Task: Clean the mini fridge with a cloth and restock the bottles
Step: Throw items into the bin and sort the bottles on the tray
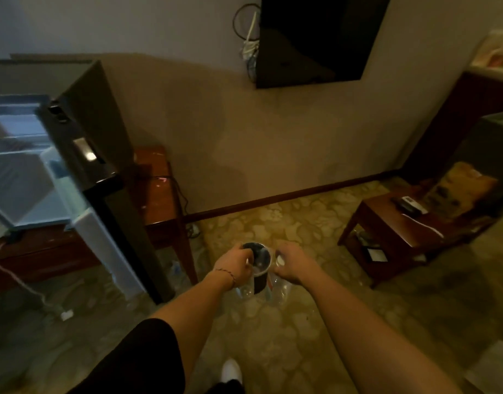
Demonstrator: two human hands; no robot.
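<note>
My left hand (236, 260) grips a dark drink cup with a clear lid (258, 265) and seems to hold a clear plastic bottle (246, 291) under it too. My right hand (291, 263) grips another clear bottle (280, 287) by its white-capped neck. Both are held above the patterned floor, side by side and touching. The mini fridge (25, 177) stands at the left on a low wooden cabinet with its door (108, 200) swung open, and pale shelves show inside. No cloth shows anywhere.
A small wooden table (156, 194) stands right of the fridge door. A low wooden table (401, 226) with a remote sits at the right. A black TV (315, 38) hangs on the wall. A white cable and plug (65, 314) lie on the floor at left.
</note>
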